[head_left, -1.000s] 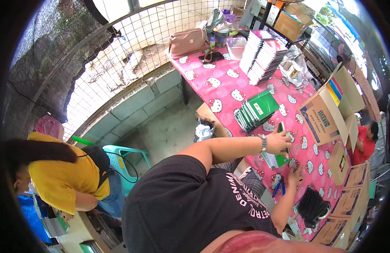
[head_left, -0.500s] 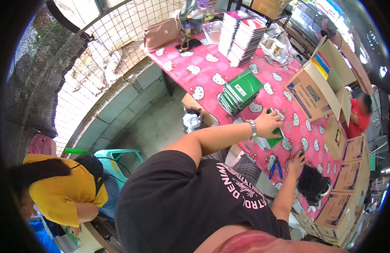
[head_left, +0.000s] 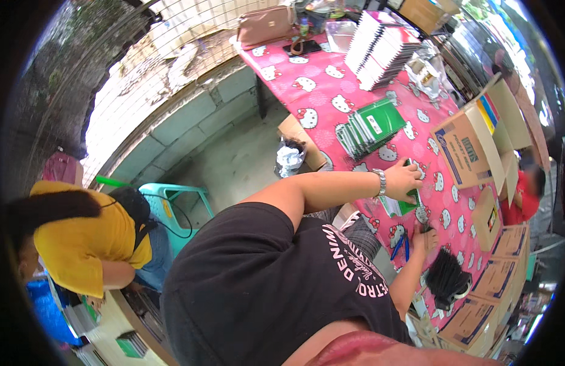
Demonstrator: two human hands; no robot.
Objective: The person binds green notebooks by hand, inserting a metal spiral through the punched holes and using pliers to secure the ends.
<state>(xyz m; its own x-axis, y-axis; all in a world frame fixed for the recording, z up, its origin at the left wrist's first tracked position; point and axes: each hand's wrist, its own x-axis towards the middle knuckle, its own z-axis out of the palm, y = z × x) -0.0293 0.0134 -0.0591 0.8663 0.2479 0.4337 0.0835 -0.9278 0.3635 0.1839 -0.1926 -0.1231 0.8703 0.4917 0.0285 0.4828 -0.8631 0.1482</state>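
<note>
My left hand [head_left: 404, 181], with a metal-band watch on its wrist, lies over a small pile of green-covered notebooks [head_left: 397, 207] near the table's edge. Its fingers bend over the covers and grip them. Close by, my right hand [head_left: 424, 241] is low over the table with its fingers curled. A small dark thing [head_left: 425, 229] shows at its fingertips, too small to name. Two slim blue rods [head_left: 400, 246], pens or tool handles, lie beside that hand. On its other side is a bundle of black strips [head_left: 444, 272].
A taller stack of green notebooks [head_left: 373, 127] stands farther back, with piles of spiral notebooks [head_left: 381, 52] behind. An open cardboard box [head_left: 468, 149] and several closed cartons [head_left: 496, 280] are at the right. A person in yellow [head_left: 81, 238] is at the left, near a turquoise stool [head_left: 172, 204].
The whole view has shifted, so the table appears farther right. My right hand has moved a little closer to the green notebooks and the blue rods. My left hand stays on the notebooks.
</note>
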